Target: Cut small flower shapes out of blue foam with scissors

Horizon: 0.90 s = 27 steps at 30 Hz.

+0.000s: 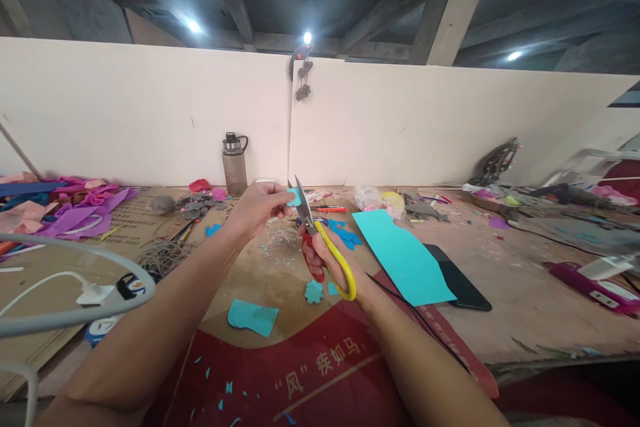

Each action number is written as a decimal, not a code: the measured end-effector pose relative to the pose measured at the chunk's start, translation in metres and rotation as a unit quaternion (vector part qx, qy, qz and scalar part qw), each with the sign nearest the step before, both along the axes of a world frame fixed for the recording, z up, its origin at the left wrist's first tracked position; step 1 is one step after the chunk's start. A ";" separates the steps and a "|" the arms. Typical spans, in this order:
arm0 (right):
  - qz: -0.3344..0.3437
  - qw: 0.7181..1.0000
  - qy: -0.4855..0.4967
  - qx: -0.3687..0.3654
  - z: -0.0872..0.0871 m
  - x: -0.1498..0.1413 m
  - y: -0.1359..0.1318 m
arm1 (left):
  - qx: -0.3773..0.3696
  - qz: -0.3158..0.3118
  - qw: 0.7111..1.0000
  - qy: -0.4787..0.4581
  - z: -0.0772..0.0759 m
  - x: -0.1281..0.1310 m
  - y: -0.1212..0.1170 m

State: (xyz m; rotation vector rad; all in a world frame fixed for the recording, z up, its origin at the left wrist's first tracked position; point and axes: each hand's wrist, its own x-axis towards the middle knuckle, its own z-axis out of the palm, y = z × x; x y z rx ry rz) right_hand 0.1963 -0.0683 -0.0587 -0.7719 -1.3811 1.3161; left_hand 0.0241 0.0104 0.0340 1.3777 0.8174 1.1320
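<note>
Between the thumb and fingers of my left hand is a small piece of turquoise paper. My right hand grips a pair of scissors with one yellow and one red handle. Their blades point up and away, right at the edge of the small piece; whether they touch it I cannot tell. Below the hands lie a turquoise flower-shaped cutout and a larger turquoise scrap. To the right, a big turquoise sheet partly covers a dark flat tablet-like device.
Blue cutouts lie behind the scissors. A water bottle stands by the white partition. Crumpled colored paper and a wire coil are at left. A grey curved tube crosses the left foreground. A magenta power strip sits at right.
</note>
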 end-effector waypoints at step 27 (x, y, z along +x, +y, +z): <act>-0.036 0.999 0.001 0.009 -0.003 -0.002 0.002 | 0.009 -0.001 1.000 -0.004 -0.001 0.000 -0.001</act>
